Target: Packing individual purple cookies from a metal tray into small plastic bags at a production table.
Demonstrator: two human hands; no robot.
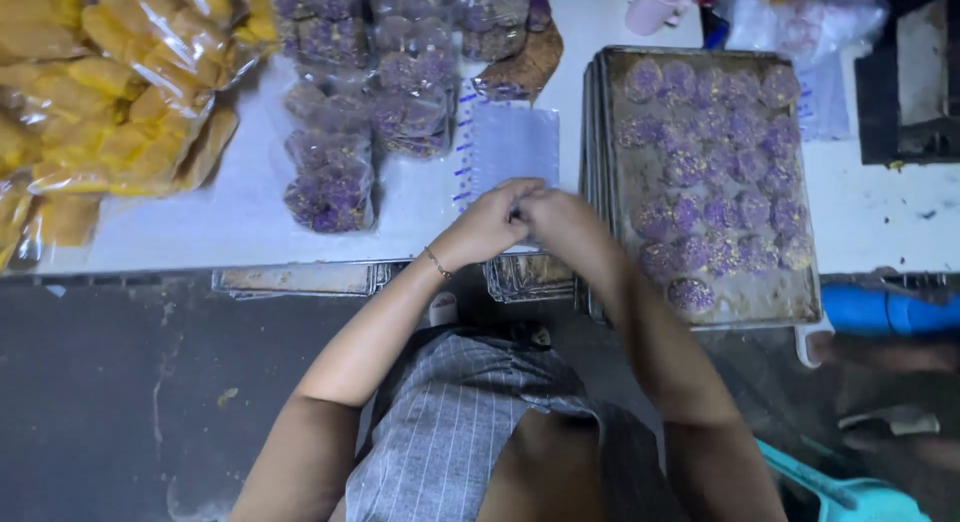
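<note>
Both hands meet at the counter (240, 212) edge: the left hand (487, 225) and right hand (562, 222) have fingers pinched closed on the mouth of a clear bag (508, 147) lying flat between the bagged cookies (330, 187) and the tray (800, 282). The step looks like opening the bag; parting its thin film calls for a fine rub. Both forearms angle inward, wrists bent.
</note>
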